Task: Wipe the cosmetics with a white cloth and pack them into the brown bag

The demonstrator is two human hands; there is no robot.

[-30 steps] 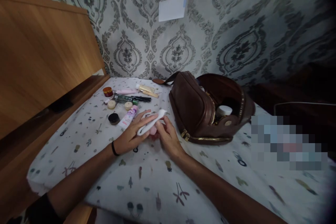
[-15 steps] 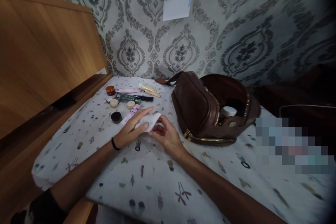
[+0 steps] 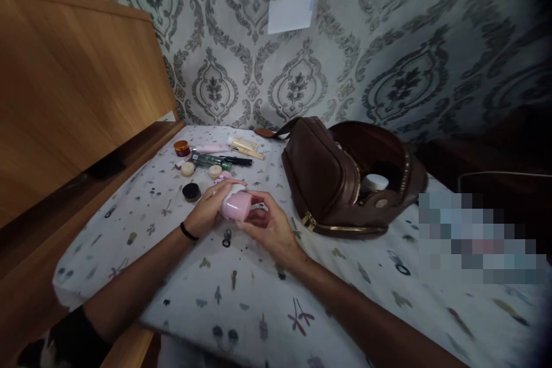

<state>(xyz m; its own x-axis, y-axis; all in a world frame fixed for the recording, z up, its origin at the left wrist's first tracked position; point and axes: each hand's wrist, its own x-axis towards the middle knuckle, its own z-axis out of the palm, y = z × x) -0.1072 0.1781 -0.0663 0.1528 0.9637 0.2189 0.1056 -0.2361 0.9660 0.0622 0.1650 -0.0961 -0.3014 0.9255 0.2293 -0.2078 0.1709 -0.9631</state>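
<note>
Near the middle of the patterned white cloth, my left hand point(image 3: 210, 207) is wrapped round a pink container point(image 3: 237, 206) with a white cloth or tissue point(image 3: 235, 189) at its upper side. My right hand point(image 3: 272, 226) pinches the container's right end between thumb and fingers. Just beyond my left hand lies a purple patterned tube point(image 3: 223, 176), mostly covered by the hand. A black round jar point(image 3: 191, 192) stands left of it. Two small cream-coloured jars, one on the left point(image 3: 187, 169) and one nearer the hands point(image 3: 215, 172), sit behind.
A brown leather bag point(image 3: 319, 169) stands open at the right, with a white-lidded jar point(image 3: 376, 182) inside. Dark red jar point(image 3: 181, 148), green tube point(image 3: 209, 160), black sticks point(image 3: 237, 161) and cream tube point(image 3: 244, 144) lie at the back. A wooden panel point(image 3: 81, 75) borders the left.
The pink container now shows between my hands, where mostly white cloth or tissue was visible before. My left hand has turned and its fingers have curled round the container.
</note>
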